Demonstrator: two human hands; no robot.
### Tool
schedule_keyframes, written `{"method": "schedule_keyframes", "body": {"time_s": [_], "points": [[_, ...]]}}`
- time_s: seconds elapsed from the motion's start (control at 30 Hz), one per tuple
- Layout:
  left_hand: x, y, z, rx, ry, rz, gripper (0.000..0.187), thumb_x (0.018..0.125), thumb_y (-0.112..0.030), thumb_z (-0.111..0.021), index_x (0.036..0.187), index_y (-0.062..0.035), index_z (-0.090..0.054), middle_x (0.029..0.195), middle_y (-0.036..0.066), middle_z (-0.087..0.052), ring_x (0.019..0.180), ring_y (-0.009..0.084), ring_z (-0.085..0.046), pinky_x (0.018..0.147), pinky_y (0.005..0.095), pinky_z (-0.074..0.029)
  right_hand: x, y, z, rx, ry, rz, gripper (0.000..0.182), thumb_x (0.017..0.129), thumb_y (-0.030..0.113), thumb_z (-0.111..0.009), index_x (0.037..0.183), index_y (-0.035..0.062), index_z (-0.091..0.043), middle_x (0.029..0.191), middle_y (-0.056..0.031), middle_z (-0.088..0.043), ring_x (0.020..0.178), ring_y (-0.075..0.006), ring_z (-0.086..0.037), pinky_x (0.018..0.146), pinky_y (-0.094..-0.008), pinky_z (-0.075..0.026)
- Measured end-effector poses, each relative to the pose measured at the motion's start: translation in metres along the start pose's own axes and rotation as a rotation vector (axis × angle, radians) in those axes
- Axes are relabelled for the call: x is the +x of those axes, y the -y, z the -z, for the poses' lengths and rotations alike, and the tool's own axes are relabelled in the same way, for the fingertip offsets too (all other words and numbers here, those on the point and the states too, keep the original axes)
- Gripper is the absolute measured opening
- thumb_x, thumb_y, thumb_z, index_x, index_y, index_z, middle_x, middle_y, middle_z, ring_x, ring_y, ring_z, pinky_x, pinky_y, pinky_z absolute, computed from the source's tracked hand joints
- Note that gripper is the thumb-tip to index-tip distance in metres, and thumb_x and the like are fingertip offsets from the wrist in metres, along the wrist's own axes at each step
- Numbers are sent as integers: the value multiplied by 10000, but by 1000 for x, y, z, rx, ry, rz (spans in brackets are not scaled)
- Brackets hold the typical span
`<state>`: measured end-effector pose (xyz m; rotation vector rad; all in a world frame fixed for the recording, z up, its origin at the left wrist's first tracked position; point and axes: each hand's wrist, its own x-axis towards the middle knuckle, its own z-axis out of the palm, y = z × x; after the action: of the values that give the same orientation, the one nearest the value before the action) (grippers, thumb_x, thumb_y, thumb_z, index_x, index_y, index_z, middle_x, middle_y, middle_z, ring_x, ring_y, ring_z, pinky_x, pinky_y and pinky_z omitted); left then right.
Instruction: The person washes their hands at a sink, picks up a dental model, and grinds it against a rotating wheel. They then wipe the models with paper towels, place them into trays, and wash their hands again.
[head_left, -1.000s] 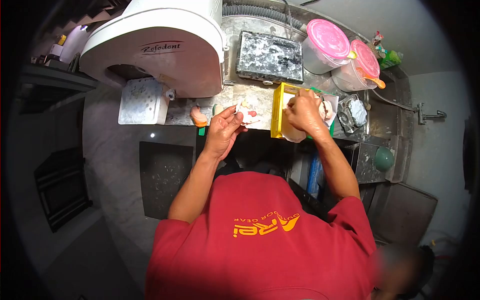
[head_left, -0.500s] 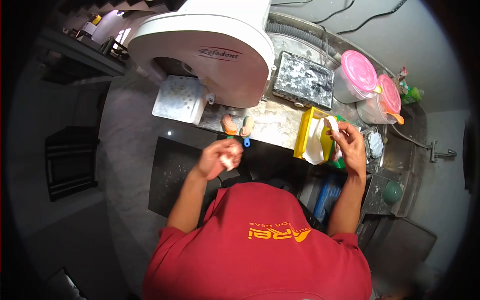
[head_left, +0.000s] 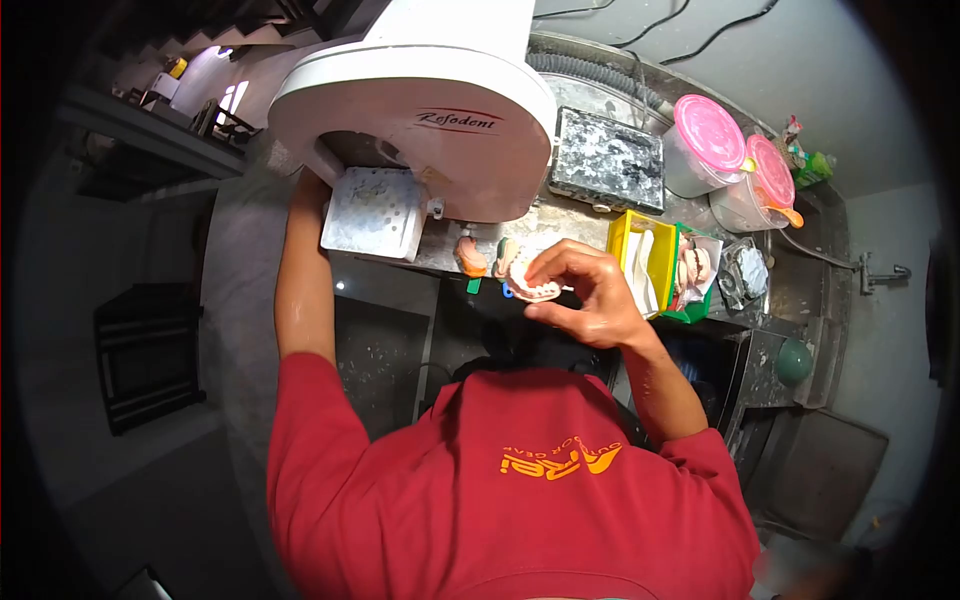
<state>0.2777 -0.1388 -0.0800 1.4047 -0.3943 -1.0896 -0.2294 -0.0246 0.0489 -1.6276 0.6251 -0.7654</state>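
Note:
Between the thumb and fingers of my right hand [head_left: 598,298] is a white plaster dental cast [head_left: 538,291], its row of teeth facing me. It is held above the counter's front edge. Just behind it, partly covered, are two impression trays with pink material: one tray [head_left: 471,258] with orange and green parts, another tray [head_left: 503,262] with a blue handle. My left forearm reaches up along the left side of a white model trimmer [head_left: 470,165] marked "Refodent". The left hand itself is hidden behind the machine's metal table [head_left: 372,220] and housing.
Right of the cast stand a yellow bin [head_left: 614,240] with white pieces and a green bin [head_left: 690,314] holding a cast. Behind lie a plaster-spattered black box [head_left: 608,160] and tubs with pink lids [head_left: 709,130]. A foil-like bundle [head_left: 743,272] sits near the tap [head_left: 885,274].
My right hand has moved left from the yellow bin and now holds a dental cast before me. The left hand, earlier holding a whitish piece, has gone up behind the trimmer.

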Motion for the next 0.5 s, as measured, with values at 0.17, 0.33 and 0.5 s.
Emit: {"method": "schedule_keyframes", "body": {"time_s": [0.17,0.33,0.5], "points": [[5,-10,-21,452,-30,-119,378,967,-410,-657,1010,-43,-736,687,0,-588,548,138,-511,517,310,-407,23,2,-29,-182,-34,236,280,751,72,-910,923,-12,-705,977,-119,-735,826,-166,-694,719,-292,-570],[48,-13,10,804,100,-267,373,952,-408,-679,992,-43,-742,688,1,-592,554,127,-508,517,303,-399,28,-11,-45,-133,36,244,259,809,75,-857,975,-9,-678,967,-119,-710,865,-281,-704,805,-361,-562],[88,-23,6,927,213,-314,369,937,-407,-700,974,-43,-748,688,1,-596,560,115,-506,518,297,-390,35,-7,-80,-57,-23,232,225,786,28,-831,923,12,-654,922,-87,-666,853,-249,-667,760,-364,-539]]}}
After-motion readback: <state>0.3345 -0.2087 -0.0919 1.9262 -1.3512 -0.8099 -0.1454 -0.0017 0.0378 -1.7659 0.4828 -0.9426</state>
